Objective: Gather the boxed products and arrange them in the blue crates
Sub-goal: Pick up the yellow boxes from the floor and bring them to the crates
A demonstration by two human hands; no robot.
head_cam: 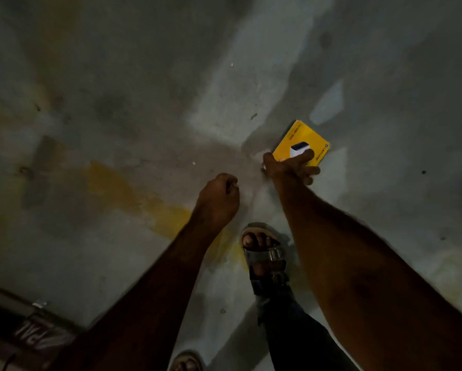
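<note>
While right hand (288,167) holds it, yellow box (299,142) juts beyond fingers.

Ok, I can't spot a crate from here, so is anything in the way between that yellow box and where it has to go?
Cannot tell: no blue crate is in view. The right hand already grips the yellow box over bare concrete floor, and nothing visible lies ahead of it. The left hand is curled and holds nothing.

Floor (117,76): bare grey concrete, dimly lit, mottled with dark stains and small specks; worn yellow paint stripe (133,191) running diagonally across it; paler patches of light (224,97) toward the centre and right; dark lettered object (41,334) at lower left, unclear.
</note>
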